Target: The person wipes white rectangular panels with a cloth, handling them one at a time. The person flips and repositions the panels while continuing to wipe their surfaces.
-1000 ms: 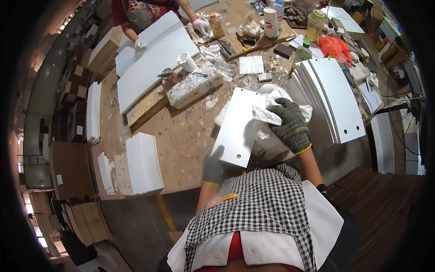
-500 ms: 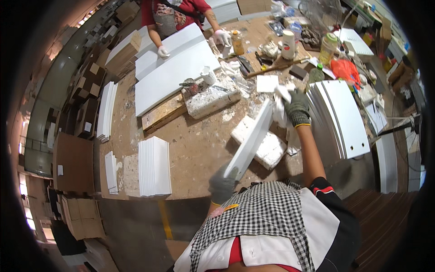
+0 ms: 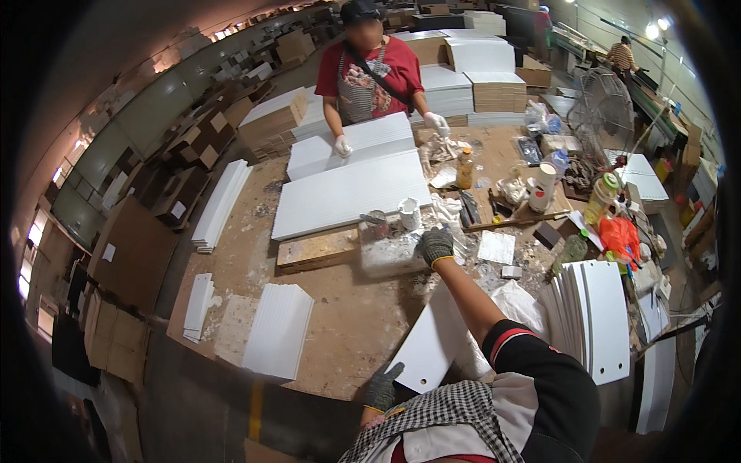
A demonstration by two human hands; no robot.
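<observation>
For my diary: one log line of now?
left hand: holds white panel | right hand: reaching to the white block | co-worker's hands: on long boards

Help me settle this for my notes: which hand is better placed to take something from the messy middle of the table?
Probably the right hand: it is stretched out to the clutter by the white cup. The left hand grips the white panel at the near edge.

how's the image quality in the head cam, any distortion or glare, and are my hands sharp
Head view: strong fisheye, so the worktable edge bends and the corners fall into a black rim. Bright ceiling lamps flare at upper right; light on the table is even, with soft shadows. The right hand over the paste-smeared block is fairly sharp, as is the left hand holding the white panel.
</observation>
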